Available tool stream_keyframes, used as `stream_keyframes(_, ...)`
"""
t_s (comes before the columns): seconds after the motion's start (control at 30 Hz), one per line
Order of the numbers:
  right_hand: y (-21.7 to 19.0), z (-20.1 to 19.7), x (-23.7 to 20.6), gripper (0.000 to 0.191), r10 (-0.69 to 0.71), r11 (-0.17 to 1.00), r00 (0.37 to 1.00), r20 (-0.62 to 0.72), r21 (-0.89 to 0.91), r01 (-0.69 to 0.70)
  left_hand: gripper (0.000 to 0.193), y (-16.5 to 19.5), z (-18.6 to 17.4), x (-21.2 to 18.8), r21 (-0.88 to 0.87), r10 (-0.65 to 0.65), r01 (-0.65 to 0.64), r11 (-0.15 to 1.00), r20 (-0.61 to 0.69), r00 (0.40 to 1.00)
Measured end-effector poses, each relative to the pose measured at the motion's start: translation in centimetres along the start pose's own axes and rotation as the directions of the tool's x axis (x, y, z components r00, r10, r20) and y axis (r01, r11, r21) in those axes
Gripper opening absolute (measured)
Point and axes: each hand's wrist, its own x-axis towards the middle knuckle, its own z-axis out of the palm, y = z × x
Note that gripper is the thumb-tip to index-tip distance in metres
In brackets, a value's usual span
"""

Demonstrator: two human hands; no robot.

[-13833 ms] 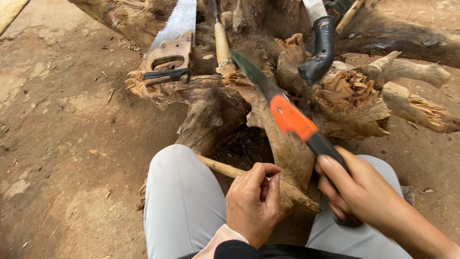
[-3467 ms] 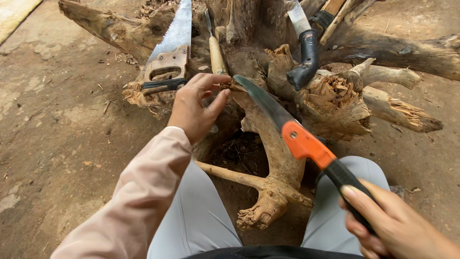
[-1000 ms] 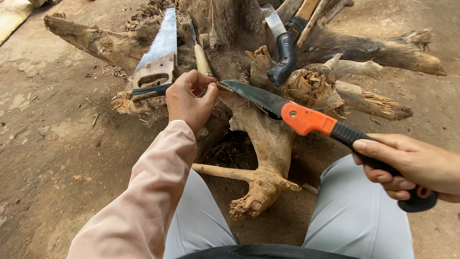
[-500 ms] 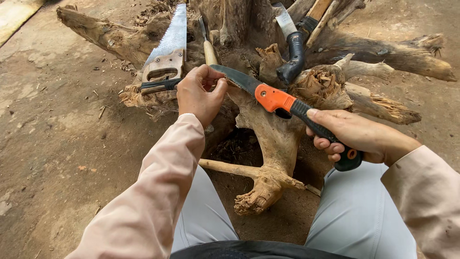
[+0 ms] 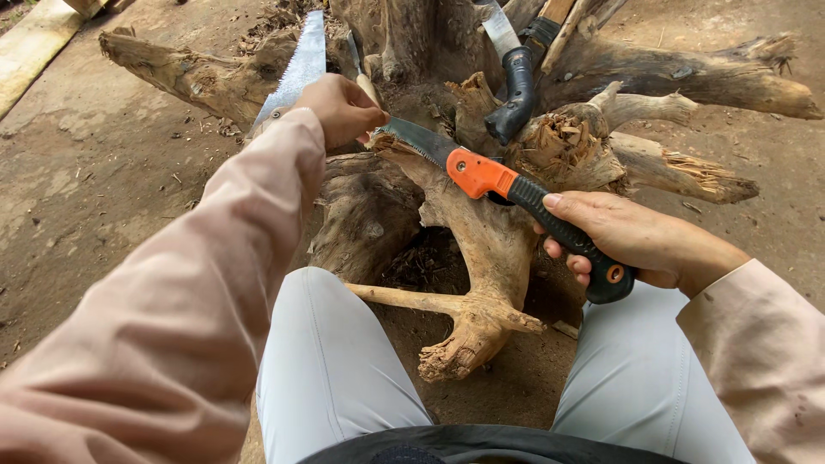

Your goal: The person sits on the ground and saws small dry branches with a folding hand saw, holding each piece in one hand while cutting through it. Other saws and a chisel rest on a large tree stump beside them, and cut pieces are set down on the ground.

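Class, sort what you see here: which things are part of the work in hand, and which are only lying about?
In use:
folding saw, gripped by the right hand
left hand, at the saw's blade tip
tree stump under the blade

Lying about:
handsaw resting on the stump
black-handled saw
wooden plank on the ground

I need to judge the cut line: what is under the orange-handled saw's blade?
Under the saw blade lies the pale root of the stump. The left hand covers the blade tip, so what lies under it is hidden. The right hand grips the black handle.
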Motion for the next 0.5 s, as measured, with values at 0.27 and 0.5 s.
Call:
stream_keyframes(0.27, 0.1, 0.3, -1.0, 0.044, -0.007, 0.999, 0.999, -0.047, -0.037, 0.005, 0.054, 5.1, 1.8, 1.6, 0.452, -0.237, 0.162, 0.877, 0.115, 0.965)
stream_keyframes(0.5, 1.5, 0.1, -2.4, 0.046, -0.003, 0.999, 0.999, -0.050, -0.050, 0.001, 0.056, 7.9, 2.6, 1.4, 0.721, -0.247, 0.040, 0.691, 0.184, 0.951)
